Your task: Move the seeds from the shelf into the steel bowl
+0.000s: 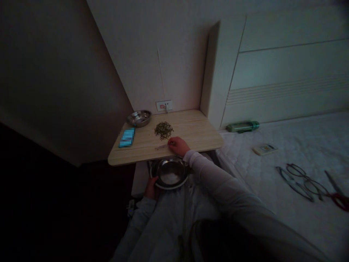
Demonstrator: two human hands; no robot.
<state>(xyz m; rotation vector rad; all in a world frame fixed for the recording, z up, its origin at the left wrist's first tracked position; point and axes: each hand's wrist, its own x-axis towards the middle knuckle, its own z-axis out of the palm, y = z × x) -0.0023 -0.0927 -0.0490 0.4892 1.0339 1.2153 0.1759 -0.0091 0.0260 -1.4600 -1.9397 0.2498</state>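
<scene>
My left hand grips the left rim of a stainless steel bowl, its thumb over the edge. The bowl sits just below the front edge of the small wooden table, over my lap. My right hand rests at that front edge with its fingers pinched together. What they hold is too small to make out. A thin pale sliver lies by the fingertips, on the wood. Just beyond this hand is a loose pile of small greenish-brown dried bits.
A second metal bowl stands at the table's back left, near a blurred blue-screened phone. A wall socket is behind. On the bed at right lie a green bottle, a pale flat device, glasses and red-handled scissors.
</scene>
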